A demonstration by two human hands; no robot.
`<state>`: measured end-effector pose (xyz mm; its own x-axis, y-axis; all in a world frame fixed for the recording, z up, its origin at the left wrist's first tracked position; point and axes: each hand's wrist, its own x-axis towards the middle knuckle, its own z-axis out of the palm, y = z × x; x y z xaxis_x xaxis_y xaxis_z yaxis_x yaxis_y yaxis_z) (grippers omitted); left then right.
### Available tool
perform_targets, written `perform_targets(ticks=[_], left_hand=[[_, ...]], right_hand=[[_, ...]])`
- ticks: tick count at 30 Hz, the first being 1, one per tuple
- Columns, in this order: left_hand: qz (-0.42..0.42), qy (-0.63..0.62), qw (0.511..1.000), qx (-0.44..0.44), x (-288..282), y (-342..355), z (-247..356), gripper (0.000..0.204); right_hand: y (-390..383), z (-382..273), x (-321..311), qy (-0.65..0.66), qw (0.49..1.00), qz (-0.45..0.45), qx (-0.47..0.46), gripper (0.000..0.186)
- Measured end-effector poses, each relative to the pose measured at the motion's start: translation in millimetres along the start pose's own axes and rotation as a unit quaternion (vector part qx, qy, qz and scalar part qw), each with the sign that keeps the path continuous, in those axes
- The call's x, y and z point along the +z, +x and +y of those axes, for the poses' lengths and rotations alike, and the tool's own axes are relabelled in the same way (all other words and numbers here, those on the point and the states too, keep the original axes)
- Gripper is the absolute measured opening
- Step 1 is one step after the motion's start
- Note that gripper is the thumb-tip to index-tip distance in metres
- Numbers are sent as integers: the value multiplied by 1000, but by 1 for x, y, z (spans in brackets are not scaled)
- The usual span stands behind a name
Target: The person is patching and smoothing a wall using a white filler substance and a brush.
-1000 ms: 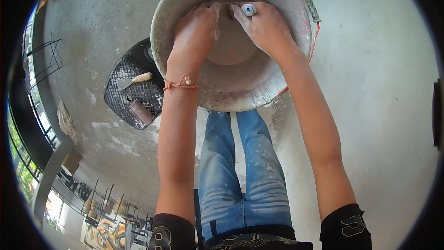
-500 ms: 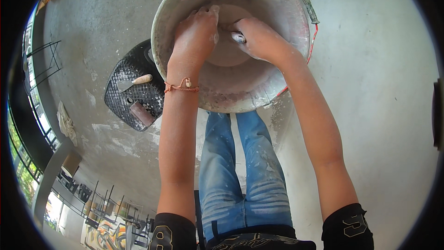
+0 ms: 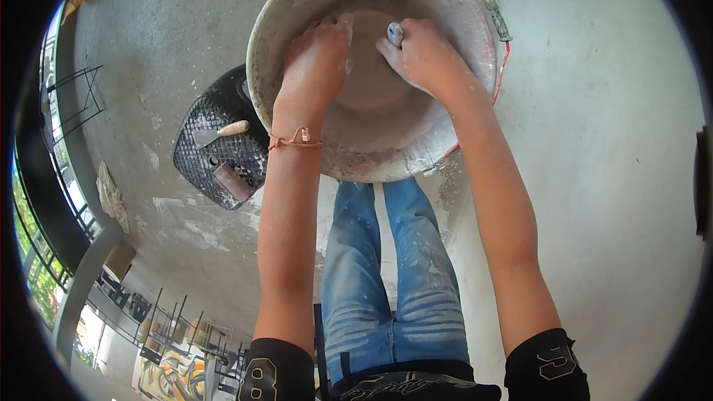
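Both your hands are inside the wide, plaster-smeared bucket (image 3: 382, 163), which sits ahead of your jeans (image 3: 390, 289). Key relation: the bluish-white tool handle (image 3: 395, 32) is in your right hand (image 3: 428, 56), so that hand is nearest; your left hand (image 3: 321, 48) lies apart, across a gap. The handle's long axis is strongly foreshortened, its butt end rising from the fist between thumb and forefinger toward the camera. Its lower end is hidden by the hand, so the tool's kind cannot be told. Right hand: fingers curled round the handle, thumb toward the left hand, forearm angling in from the lower right over the near rim. Left hand: knuckles up, fingers bent beside the inner wall on your left, skin whitened; you cannot tell from this view whether it grips anything or how tightly it is curled. Between the hands shows the pale bucket bottom or its contents (image 3: 375, 93); which, unclear. A cord bracelet (image 3: 295, 142) rings your left wrist. Outside, just left of the bucket, a black textured rubber container (image 3: 194, 167) bears a putty knife (image 3: 234, 128), wooden handle toward the bucket, and a reddish-brown block (image 3: 233, 183) nearer you.
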<state>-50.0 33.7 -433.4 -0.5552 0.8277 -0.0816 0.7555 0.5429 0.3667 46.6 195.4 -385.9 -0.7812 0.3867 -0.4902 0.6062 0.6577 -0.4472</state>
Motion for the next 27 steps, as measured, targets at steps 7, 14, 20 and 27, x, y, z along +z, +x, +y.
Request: perform_targets(ticks=[7, 14, 20, 27], left_hand=[[29, -13, 999, 12, 9, -2, -9, 33], [27, -18, 999, 12, 10, -3, -8, 32], [23, -24, 999, 9, 11, -6, -12, 30], [33, -21, 999, 1, 14, -6, -10, 34]], right_hand=[[7, 1, 14, 57, 983, 128, -122, 32], [-4, 0, 15, -36, 999, 21, -10, 34], [-12, -11, 17, -36, 982, -183, -32, 36], [-6, 5, 32, 69, 988, -67, -118, 31]])
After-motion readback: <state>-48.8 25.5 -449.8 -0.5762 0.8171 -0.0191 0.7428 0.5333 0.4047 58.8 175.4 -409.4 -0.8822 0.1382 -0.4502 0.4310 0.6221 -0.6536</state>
